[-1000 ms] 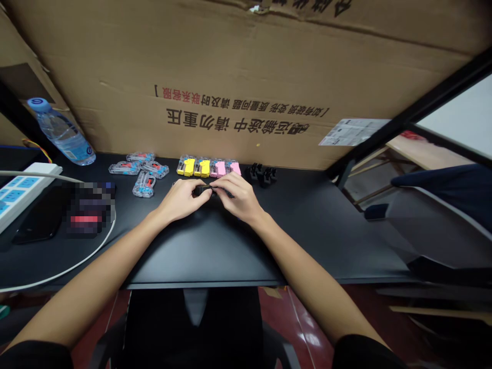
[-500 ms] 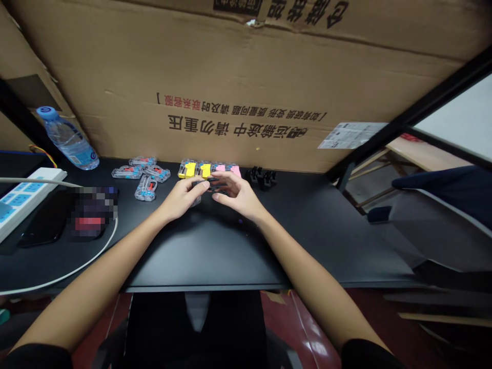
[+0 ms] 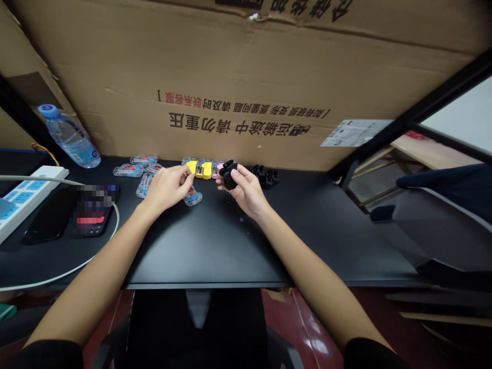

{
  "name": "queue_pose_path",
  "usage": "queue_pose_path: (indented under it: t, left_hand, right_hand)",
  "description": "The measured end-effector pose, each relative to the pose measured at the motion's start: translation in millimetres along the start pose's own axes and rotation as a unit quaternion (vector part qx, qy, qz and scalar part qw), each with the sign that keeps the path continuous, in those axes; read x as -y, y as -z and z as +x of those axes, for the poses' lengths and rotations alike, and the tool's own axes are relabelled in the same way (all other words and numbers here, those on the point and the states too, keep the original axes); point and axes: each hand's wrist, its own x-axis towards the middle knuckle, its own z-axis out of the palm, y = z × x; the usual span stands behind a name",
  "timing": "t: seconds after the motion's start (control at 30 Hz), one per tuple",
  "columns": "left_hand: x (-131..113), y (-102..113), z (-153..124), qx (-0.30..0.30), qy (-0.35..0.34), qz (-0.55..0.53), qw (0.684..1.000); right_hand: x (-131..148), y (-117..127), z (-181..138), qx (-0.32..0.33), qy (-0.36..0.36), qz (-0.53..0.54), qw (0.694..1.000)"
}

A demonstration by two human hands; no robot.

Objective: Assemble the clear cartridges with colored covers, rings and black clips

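Observation:
My right hand (image 3: 246,190) is raised a little above the black desk (image 3: 200,241) with its fingers closed round a small black clip-like part (image 3: 229,173). My left hand (image 3: 168,186) rests on the desk, fingers curled, touching a clear part with red and blue inside (image 3: 192,197). Just behind both hands stands a row of yellow parts (image 3: 202,169) and a pink one (image 3: 220,168). More black parts (image 3: 267,175) lie to the right of my right hand.
Several clear blue-and-red parts (image 3: 132,169) lie left of my left hand. A water bottle (image 3: 69,137), a white power strip (image 3: 23,197), a white cable and a dark phone (image 3: 46,218) occupy the desk's left. A big cardboard box (image 3: 246,77) walls the back.
My hands were together on one dark piece; they have come apart. My right hand lifted the black part up and right, my left hand slid left onto the clear part.

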Motion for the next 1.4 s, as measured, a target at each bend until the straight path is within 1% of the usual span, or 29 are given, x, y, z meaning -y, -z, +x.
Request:
queue_pose_path:
  t: [0.07,0.2,0.3,0.4,0.47,0.6,0.77,0.83,0.97,1.07,1.17,1.27,1.4]
  left_hand:
    - [5,3,0,0.024,-0.032,0.022,0.999]
    - [20,6,-2,0.125,-0.108,0.016,0.986]
    - [29,2,-3,0.191,-0.114,0.000,0.975]
    - [29,-5,-2,0.228,-0.112,-0.022,0.967]
    - [24,-9,-2,0.223,-0.109,-0.051,0.967]
    - [14,-16,-3,0.179,-0.066,-0.123,0.974]
    - [16,-28,-3,0.137,-0.013,-0.200,0.970]
    - [16,-33,-1,0.119,0.026,-0.267,0.956]
    - [9,-33,1,0.085,0.115,-0.391,0.909]
    - [2,-31,1,0.087,0.156,-0.453,0.874]
    - [-3,-30,0,0.101,0.155,-0.495,0.849]
    - [-5,-34,-2,0.123,0.147,-0.511,0.838]
    - [-6,-41,-4,0.145,0.126,-0.505,0.841]
  right_hand:
    - [1,-1,0,-0.002,-0.016,0.006,1.000]
    - [-1,-2,0,-0.019,-0.020,0.003,1.000]
    - [-2,-2,2,-0.031,-0.019,-0.001,0.999]
    - [-3,-1,2,-0.040,-0.024,-0.010,0.999]
    - [-4,-1,3,-0.043,-0.030,-0.017,0.998]
    - [-6,0,2,-0.046,-0.046,-0.037,0.997]
    - [-13,0,3,-0.038,-0.052,-0.086,0.994]
    - [-16,0,3,-0.040,-0.035,-0.128,0.990]
    - [-19,-1,1,-0.048,0.005,-0.210,0.976]
    - [-18,-3,-3,-0.027,0.027,-0.236,0.971]
    - [-16,-7,-8,-0.007,0.036,-0.236,0.971]
    - [-17,-10,-10,0.004,0.022,-0.232,0.972]
    - [-19,-12,-11,0.001,0.009,-0.221,0.975]
